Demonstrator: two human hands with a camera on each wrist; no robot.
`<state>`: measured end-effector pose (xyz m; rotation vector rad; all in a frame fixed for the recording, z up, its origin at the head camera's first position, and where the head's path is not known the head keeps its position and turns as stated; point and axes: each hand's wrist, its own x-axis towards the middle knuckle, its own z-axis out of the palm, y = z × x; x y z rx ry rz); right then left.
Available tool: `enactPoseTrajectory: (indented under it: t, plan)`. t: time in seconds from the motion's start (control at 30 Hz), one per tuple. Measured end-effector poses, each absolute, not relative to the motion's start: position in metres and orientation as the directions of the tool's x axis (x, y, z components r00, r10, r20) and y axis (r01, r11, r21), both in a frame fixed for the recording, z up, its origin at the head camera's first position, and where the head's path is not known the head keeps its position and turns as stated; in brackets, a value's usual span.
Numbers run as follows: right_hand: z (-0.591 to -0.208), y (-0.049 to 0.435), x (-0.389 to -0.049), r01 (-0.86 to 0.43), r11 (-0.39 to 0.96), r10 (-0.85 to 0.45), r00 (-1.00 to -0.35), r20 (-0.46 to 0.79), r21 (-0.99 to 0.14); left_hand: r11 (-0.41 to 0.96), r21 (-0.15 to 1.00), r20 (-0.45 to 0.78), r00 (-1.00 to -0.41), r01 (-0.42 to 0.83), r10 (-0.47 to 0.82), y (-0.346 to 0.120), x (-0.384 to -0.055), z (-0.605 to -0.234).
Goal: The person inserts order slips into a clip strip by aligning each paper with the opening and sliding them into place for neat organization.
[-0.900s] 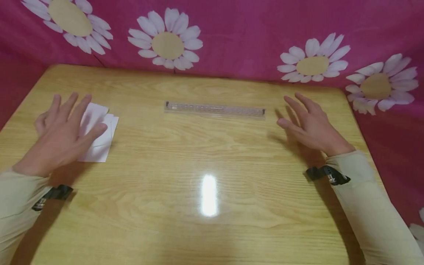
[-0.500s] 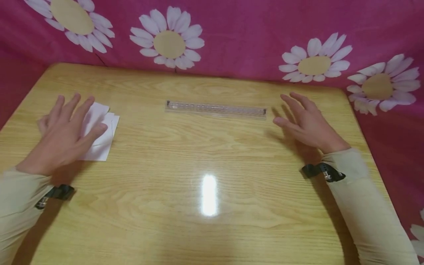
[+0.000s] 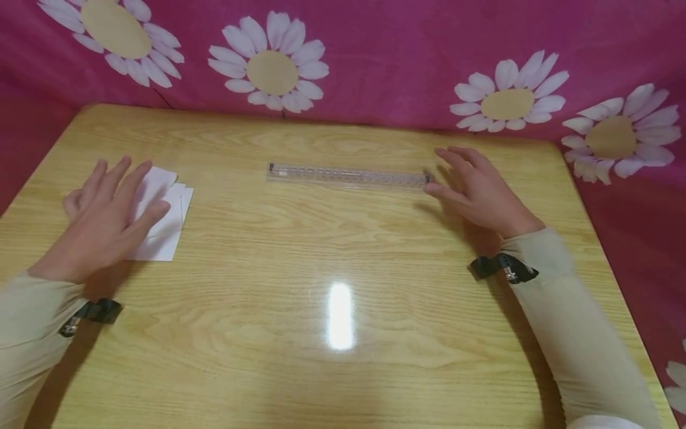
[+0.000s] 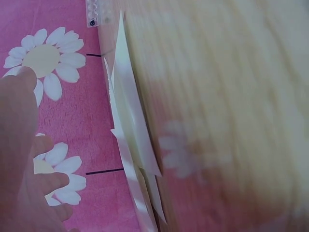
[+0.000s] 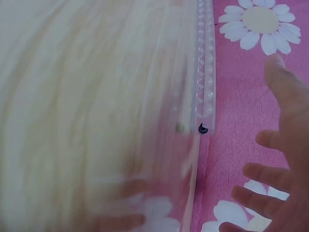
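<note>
A small pile of white paper pieces (image 3: pixel 163 235) lies at the left of the table. My left hand (image 3: pixel 102 223) hovers over its left side with spread fingers and covers part of it. In the left wrist view the paper edges (image 4: pixel 129 104) curl up, apart from the fingers (image 4: pixel 50 181). Farther back in the middle lies a long, clear plastic strip (image 3: pixel 348 176) with a row of round bumps and a small dark piece at each end. My right hand (image 3: pixel 485 196), fingers spread and holding nothing, is at the strip's right end; whether the thumb touches it I cannot tell.
The wood-grain table (image 3: pixel 257 280) backs onto a pink cloth (image 3: pixel 386 65) with large white daisies. A bright light reflection (image 3: pixel 340 316) shows on the tabletop. Dark straps (image 3: pixel 504 268) circle both sleeved wrists.
My right hand has moved left, up to the right end of the clear strip. The left hand has hardly moved over the papers. Strip and papers stay where they were.
</note>
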<state>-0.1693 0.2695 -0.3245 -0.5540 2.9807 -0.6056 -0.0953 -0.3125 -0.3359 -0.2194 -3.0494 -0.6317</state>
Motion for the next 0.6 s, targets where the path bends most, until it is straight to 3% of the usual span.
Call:
enactPoseTrajectory:
  t: [0.6]
  plan:
    - [-0.327, 0.249, -0.185, -0.408, 0.842, -0.422, -0.906, 0.043, -0.353, 0.920, 0.349, 0.061, -0.984, 0.176, 0.165, -0.318, -0.092, -0.341]
